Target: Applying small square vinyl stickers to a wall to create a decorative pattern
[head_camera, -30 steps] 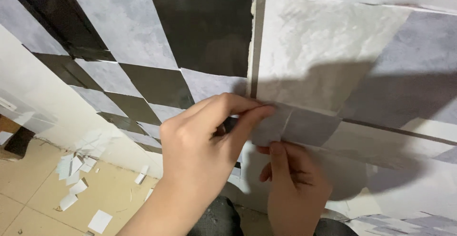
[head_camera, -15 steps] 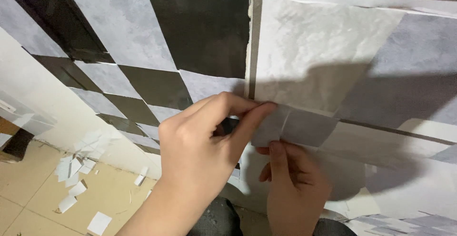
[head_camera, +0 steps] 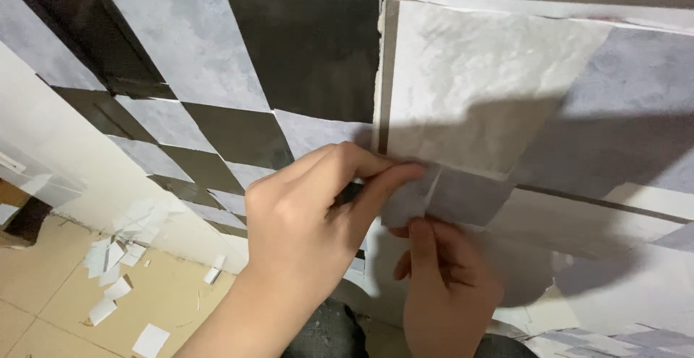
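- The right hand [head_camera: 448, 293] is nearest the camera, low in the head view. Its thumb points up and presses the lower edge of a small pale grey sheet piece [head_camera: 412, 199]; the other fingers are folded out of sight behind it, so the grip looks like a pinch on that piece from below, probably to keep it from slipping.
- The left hand [head_camera: 318, 221] comes in just above it, fingers bent, with thumb and forefinger closed on the piece's left edge. This grip is clenched on the piece, seemingly to line its edge up with the seam.
- The sheet piece lies flat against the wall [head_camera: 650, 307], near the corner where two wall faces meet, touching a larger grey patch [head_camera: 470, 195] on its right.
- Above it is a wide pale sheet [head_camera: 477, 83] with a wrinkled surface, its left edge along a brown strip [head_camera: 388, 76] at the corner.
- On the left face, black and grey checker tiles [head_camera: 238, 69] run back in diagonal rows.
- Farthest down, white paper scraps [head_camera: 108, 271] lie scattered on the tan floor [head_camera: 43, 293] by the foot of the wall, apparently peeled backing.
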